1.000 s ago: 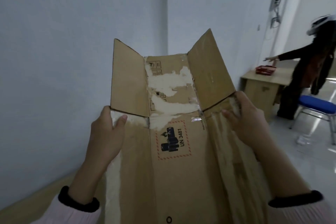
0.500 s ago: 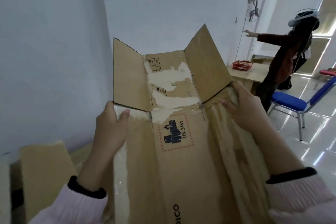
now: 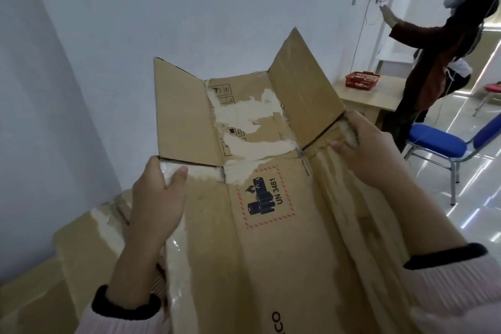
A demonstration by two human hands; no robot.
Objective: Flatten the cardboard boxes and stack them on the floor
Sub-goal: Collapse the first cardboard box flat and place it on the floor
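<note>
The left hand [image 3: 157, 198] is clenched on the left edge of the cardboard box [image 3: 265, 225], thumb on the upper face just below the left flap [image 3: 184, 119]. The box is held off the floor in front of the person, opened out nearly flat, printed face up, with a battery hazard label [image 3: 267, 196] at its centre. Torn white patches mark the middle panel. The right flap [image 3: 303, 95] stands tilted upward. The right hand [image 3: 371, 152] grasps the right edge at the base of that flap, fingers curled over the torn rim. Below the left hand lies a second cardboard piece [image 3: 81, 247]. Compared with the earlier frames, both grips are unchanged; the view has turned rightward, so the bench [image 3: 363, 97], red basket [image 3: 362, 79] and blue chair [image 3: 436, 141] appear fuller.
</note>
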